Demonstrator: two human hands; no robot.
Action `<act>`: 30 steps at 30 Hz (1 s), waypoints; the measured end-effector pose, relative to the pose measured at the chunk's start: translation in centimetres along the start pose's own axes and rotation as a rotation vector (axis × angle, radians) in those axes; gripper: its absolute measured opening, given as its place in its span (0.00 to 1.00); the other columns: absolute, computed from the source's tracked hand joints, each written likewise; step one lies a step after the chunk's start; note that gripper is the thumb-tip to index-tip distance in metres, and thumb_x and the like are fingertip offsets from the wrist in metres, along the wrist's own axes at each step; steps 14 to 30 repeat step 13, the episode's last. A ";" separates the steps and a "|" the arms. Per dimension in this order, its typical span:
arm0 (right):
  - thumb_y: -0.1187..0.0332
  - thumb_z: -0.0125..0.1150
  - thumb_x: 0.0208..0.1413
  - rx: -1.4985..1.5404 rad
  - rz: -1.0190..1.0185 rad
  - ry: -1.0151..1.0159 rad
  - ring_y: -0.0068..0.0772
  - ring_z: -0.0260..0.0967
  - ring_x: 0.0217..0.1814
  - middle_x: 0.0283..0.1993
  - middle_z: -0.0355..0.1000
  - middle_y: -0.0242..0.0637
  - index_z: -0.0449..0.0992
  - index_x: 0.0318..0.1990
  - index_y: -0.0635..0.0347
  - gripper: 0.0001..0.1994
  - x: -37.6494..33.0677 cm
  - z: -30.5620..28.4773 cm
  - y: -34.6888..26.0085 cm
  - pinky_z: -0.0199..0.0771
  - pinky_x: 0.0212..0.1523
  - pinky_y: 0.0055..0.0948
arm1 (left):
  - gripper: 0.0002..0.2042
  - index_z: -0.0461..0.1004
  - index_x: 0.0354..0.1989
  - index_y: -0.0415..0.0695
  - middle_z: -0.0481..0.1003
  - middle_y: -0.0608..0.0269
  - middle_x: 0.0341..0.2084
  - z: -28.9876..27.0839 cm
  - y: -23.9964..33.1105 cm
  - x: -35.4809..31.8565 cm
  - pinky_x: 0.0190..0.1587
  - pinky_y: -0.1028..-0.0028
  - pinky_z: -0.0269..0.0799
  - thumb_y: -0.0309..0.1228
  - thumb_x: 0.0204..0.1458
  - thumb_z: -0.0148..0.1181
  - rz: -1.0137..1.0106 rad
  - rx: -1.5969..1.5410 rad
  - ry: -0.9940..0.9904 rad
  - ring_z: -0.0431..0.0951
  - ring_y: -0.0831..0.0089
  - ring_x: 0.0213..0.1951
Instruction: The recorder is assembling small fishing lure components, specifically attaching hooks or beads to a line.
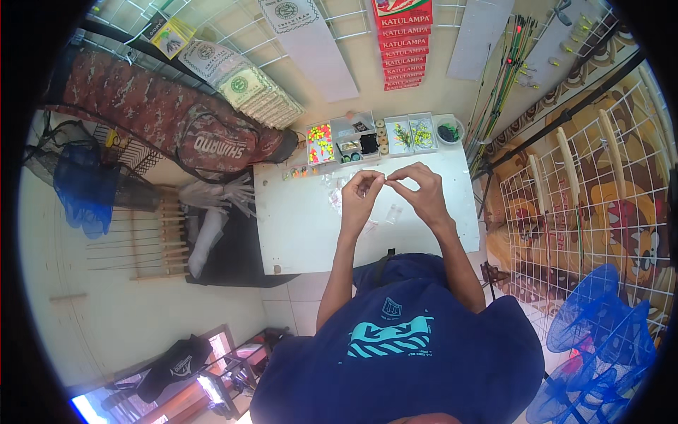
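My left hand [361,189] and my right hand [420,187] are raised together over a white table [296,226]. Their fingertips pinch toward each other around something very small, too tiny to make out. Under the hands lie small clear plastic bags [392,212] on the tabletop. Both forearms reach up from my dark blue shirt at the lower edge.
Along the table's far edge stand compartment boxes of small coloured beads [320,143], tackle pieces [357,141] and a round dish [448,131]. A camouflage bag [162,116] lies at the left, thin rods [505,67] lean at the right, and blue nets [600,325] hang by a wire grid.
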State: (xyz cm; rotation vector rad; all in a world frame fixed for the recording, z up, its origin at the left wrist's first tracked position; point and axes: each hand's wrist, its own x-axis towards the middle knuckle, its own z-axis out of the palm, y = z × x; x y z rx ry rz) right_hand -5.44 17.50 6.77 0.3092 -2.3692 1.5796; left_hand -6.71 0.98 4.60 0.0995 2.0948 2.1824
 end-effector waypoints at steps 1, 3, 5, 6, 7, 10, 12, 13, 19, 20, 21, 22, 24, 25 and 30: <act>0.70 0.69 0.46 0.002 0.000 0.001 0.35 0.73 0.39 0.34 0.78 0.34 0.80 0.34 0.60 0.08 0.0 -0.1 -0.1 0.70 0.45 0.33 | 0.08 0.75 0.39 0.38 0.77 0.67 0.31 -0.1 0.0 -0.1 0.37 0.80 0.66 0.31 0.57 0.60 0.000 -0.015 0.006 0.71 0.83 0.33; 0.71 0.67 0.47 -0.052 -0.044 -0.021 0.36 0.72 0.38 0.33 0.78 0.35 0.80 0.31 0.60 0.05 0.0 -0.2 -0.2 0.70 0.44 0.34 | 0.08 0.75 0.38 0.38 0.77 0.66 0.31 -0.2 -0.2 -0.2 0.37 0.80 0.66 0.31 0.57 0.60 -0.004 -0.035 0.012 0.71 0.83 0.32; 0.72 0.67 0.47 -0.054 -0.057 -0.020 0.36 0.72 0.38 0.33 0.77 0.35 0.80 0.32 0.60 0.04 -0.1 -0.1 0.1 0.69 0.44 0.34 | 0.08 0.75 0.38 0.38 0.77 0.66 0.31 -0.1 -0.3 -0.2 0.37 0.80 0.66 0.30 0.57 0.60 -0.007 -0.058 0.015 0.71 0.83 0.32; 0.72 0.66 0.48 -0.055 -0.070 -0.021 0.37 0.72 0.38 0.33 0.77 0.36 0.79 0.32 0.60 0.04 -0.1 -0.1 0.2 0.69 0.44 0.34 | 0.08 0.75 0.38 0.38 0.77 0.65 0.30 -0.1 -0.4 -0.1 0.37 0.80 0.66 0.30 0.57 0.60 -0.013 -0.081 0.024 0.70 0.83 0.31; 0.72 0.66 0.48 -0.056 -0.069 -0.020 0.37 0.72 0.38 0.33 0.77 0.36 0.79 0.32 0.60 0.04 -0.1 -0.2 0.2 0.69 0.44 0.34 | 0.08 0.75 0.38 0.38 0.77 0.64 0.30 -0.1 -0.4 -0.1 0.37 0.80 0.66 0.30 0.57 0.60 -0.021 -0.104 0.032 0.70 0.83 0.30; 0.73 0.65 0.48 -0.063 -0.061 -0.010 0.37 0.72 0.38 0.34 0.77 0.36 0.79 0.32 0.61 0.04 -0.2 -0.5 0.3 0.69 0.44 0.34 | 0.08 0.75 0.38 0.38 0.78 0.62 0.31 -0.2 -0.4 -0.1 0.37 0.80 0.66 0.30 0.57 0.59 -0.022 -0.161 0.019 0.70 0.82 0.30; 0.73 0.65 0.49 -0.085 -0.038 -0.017 0.38 0.72 0.39 0.35 0.77 0.37 0.79 0.33 0.61 0.05 -0.1 -0.7 0.5 0.69 0.45 0.34 | 0.08 0.75 0.39 0.38 0.78 0.61 0.31 -0.3 -0.3 -0.1 0.36 0.80 0.66 0.30 0.57 0.59 -0.018 -0.185 0.003 0.70 0.81 0.30; 0.73 0.65 0.49 -0.112 -0.039 -0.040 0.37 0.72 0.40 0.37 0.77 0.37 0.79 0.35 0.60 0.06 -0.1 -0.9 0.5 0.69 0.45 0.34 | 0.08 0.74 0.40 0.38 0.79 0.60 0.32 -0.5 -0.4 -0.1 0.36 0.80 0.66 0.29 0.57 0.59 -0.012 -0.206 -0.012 0.70 0.81 0.30; 0.73 0.65 0.49 -0.112 -0.039 -0.040 0.37 0.72 0.40 0.37 0.77 0.37 0.79 0.35 0.60 0.06 -0.1 -0.9 0.5 0.69 0.45 0.34 | 0.08 0.74 0.40 0.38 0.79 0.60 0.32 -0.5 -0.4 -0.1 0.36 0.80 0.66 0.29 0.57 0.59 -0.012 -0.206 -0.012 0.70 0.81 0.30; 0.73 0.65 0.49 -0.112 -0.039 -0.040 0.37 0.72 0.40 0.37 0.77 0.37 0.79 0.35 0.60 0.06 -0.1 -0.9 0.5 0.69 0.45 0.34 | 0.08 0.74 0.40 0.38 0.79 0.60 0.32 -0.5 -0.4 -0.1 0.36 0.80 0.66 0.29 0.57 0.59 -0.012 -0.206 -0.012 0.70 0.81 0.30; 0.73 0.65 0.49 -0.112 -0.039 -0.040 0.37 0.72 0.40 0.37 0.77 0.37 0.79 0.35 0.60 0.06 -0.1 -0.9 0.5 0.69 0.45 0.34 | 0.08 0.74 0.40 0.38 0.79 0.60 0.32 -0.5 -0.4 -0.1 0.36 0.80 0.66 0.29 0.57 0.59 -0.012 -0.206 -0.012 0.70 0.81 0.30; 0.73 0.65 0.49 -0.112 -0.039 -0.040 0.37 0.72 0.40 0.37 0.77 0.37 0.79 0.35 0.60 0.06 -0.1 -0.9 0.5 0.69 0.45 0.34 | 0.08 0.74 0.40 0.38 0.79 0.60 0.32 -0.5 -0.4 -0.1 0.36 0.80 0.66 0.29 0.57 0.59 -0.012 -0.206 -0.012 0.70 0.81 0.30; 0.73 0.65 0.49 -0.112 -0.039 -0.040 0.37 0.72 0.40 0.37 0.77 0.37 0.79 0.35 0.60 0.06 -0.1 -0.9 0.5 0.69 0.45 0.34 | 0.08 0.74 0.40 0.38 0.79 0.60 0.32 -0.5 -0.4 -0.1 0.36 0.80 0.66 0.29 0.57 0.59 -0.012 -0.206 -0.012 0.70 0.81 0.30; 0.73 0.65 0.49 -0.112 -0.039 -0.040 0.37 0.72 0.40 0.37 0.77 0.37 0.79 0.35 0.60 0.06 -0.1 -0.9 0.5 0.69 0.45 0.34 | 0.08 0.74 0.40 0.38 0.79 0.60 0.32 -0.5 -0.4 -0.1 0.36 0.80 0.66 0.29 0.57 0.59 -0.012 -0.206 -0.012 0.70 0.81 0.30; 0.73 0.65 0.49 -0.112 -0.039 -0.040 0.37 0.72 0.40 0.37 0.77 0.37 0.79 0.35 0.60 0.06 -0.1 -0.9 0.5 0.69 0.45 0.34 | 0.08 0.74 0.40 0.38 0.79 0.60 0.32 -0.5 -0.4 -0.1 0.36 0.80 0.66 0.29 0.57 0.59 -0.012 -0.206 -0.012 0.70 0.81 0.30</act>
